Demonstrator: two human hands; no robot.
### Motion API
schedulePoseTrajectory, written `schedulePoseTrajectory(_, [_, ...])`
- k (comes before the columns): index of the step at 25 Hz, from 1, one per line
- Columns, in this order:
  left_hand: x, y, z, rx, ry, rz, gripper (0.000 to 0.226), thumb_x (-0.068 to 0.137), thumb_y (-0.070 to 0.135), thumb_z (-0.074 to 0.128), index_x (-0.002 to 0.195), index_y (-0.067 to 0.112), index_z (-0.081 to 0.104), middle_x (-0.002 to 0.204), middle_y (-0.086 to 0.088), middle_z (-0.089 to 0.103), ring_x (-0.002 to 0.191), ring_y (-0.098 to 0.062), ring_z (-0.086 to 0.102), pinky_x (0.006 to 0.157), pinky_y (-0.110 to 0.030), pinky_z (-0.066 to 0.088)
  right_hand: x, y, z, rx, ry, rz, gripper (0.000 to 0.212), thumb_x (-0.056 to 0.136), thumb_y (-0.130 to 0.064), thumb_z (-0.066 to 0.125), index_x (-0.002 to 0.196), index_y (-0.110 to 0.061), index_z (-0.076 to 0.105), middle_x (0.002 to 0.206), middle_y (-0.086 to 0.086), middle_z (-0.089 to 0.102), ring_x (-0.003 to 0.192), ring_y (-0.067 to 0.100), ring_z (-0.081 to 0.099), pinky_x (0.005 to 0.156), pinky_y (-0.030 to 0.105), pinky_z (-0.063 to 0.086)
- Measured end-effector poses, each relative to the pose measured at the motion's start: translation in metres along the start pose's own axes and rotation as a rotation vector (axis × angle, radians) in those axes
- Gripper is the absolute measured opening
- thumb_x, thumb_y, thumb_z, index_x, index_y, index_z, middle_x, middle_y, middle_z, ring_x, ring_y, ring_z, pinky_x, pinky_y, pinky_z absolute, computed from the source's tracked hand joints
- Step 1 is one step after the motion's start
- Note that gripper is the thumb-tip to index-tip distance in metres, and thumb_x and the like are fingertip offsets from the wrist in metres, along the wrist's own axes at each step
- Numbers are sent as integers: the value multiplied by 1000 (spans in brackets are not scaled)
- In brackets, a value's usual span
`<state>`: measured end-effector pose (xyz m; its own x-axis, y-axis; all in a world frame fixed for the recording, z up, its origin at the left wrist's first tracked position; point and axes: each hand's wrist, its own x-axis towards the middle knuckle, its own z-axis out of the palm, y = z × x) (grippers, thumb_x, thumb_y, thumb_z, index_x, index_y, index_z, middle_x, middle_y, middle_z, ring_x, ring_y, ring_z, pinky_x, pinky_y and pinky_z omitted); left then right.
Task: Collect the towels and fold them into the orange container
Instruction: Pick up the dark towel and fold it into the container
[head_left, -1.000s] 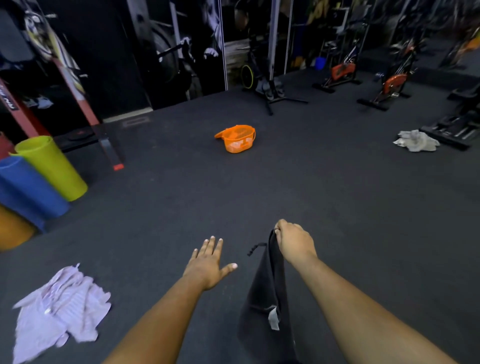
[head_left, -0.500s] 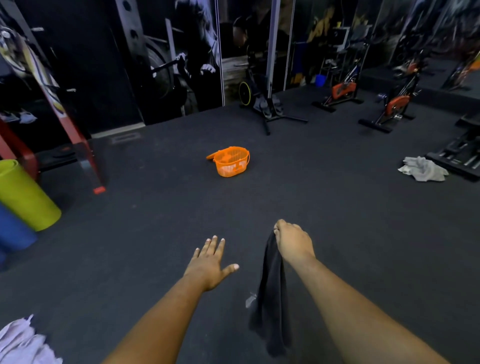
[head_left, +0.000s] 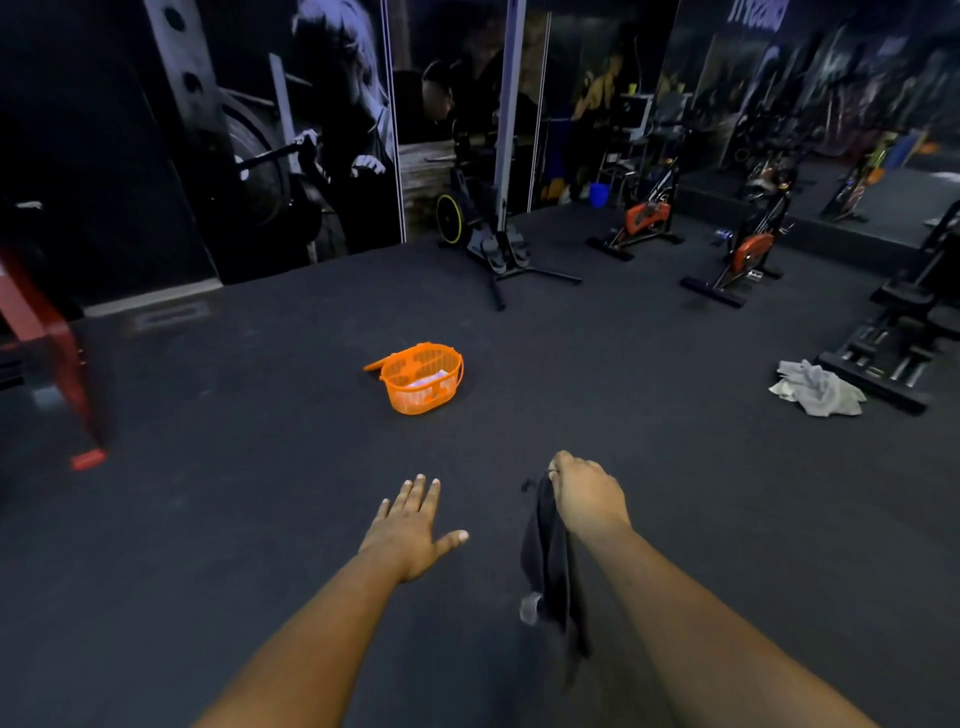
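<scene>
Gripping dark towel (head_left: 545, 561) — right hand (head_left: 587, 493)

Dim overall (edges blurred, bent by wide-angle).

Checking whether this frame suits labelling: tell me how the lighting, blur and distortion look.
Head view: dim overall, orange container stands out; red frame at left edge is motion-smeared; wide-angle bends the edges; dark towel nearly merges with the floor.
</scene>
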<state>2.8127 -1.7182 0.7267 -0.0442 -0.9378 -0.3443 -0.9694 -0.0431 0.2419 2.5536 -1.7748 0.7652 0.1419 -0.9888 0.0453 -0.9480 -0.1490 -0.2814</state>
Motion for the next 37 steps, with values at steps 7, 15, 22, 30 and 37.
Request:
schedulePoseTrajectory(7, [167, -4, -56, 20, 7, -55, 99, 93, 78, 33, 161, 24, -15, 168, -1, -21, 156, -18, -16, 127, -44, -2, 190, 23, 13, 35, 8, -54, 16, 108, -27, 37, 103, -22, 52, 98, -2, 63, 98, 23, 56, 74, 39, 45])
schedulePoseTrajectory(15, [329, 7, -117, -18, 21, -210, 103, 88, 83, 27, 162, 22, -14, 169, -3, -20, 156, -19, -15, 128, -44, -1, 407, 44, 24, 26, -67, -232, 13, 106, -28, 40, 100, -23, 51, 101, -1, 65, 101, 25, 59, 73, 39, 43])
schedulePoseTrajectory(22, [467, -13, -161, -86, 65, -273, 132, 51, 94, 0, 162, 22, -14, 168, -2, -20, 156, -19, -16, 127, -43, -2, 577, 24, 46, 29, -84, -370, 18, 105, -31, 42, 107, -20, 56, 104, 2, 66, 104, 27, 59, 78, 40, 49])
schedulePoseTrajectory(30, [628, -86, -222, -75, 42, -359, 100, 93, 79, 31, 162, 20, -13, 169, -5, -18, 157, -21, -14, 127, -45, -1, 759, -9, 71, 64, -143, -421, 16, 105, -34, 43, 107, -24, 56, 103, -1, 64, 100, 24, 57, 75, 38, 46])
schedulePoseTrajectory(37, [723, -99, -272, -141, 89, -435, 104, 89, 82, 32, 163, 20, -9, 170, -5, -13, 158, -22, -8, 127, -45, 4, 888, -39, 82, 609, -353, -388, 12, 99, -13, 53, 88, -12, 57, 85, -1, 59, 79, 12, 53, 68, 25, 40])
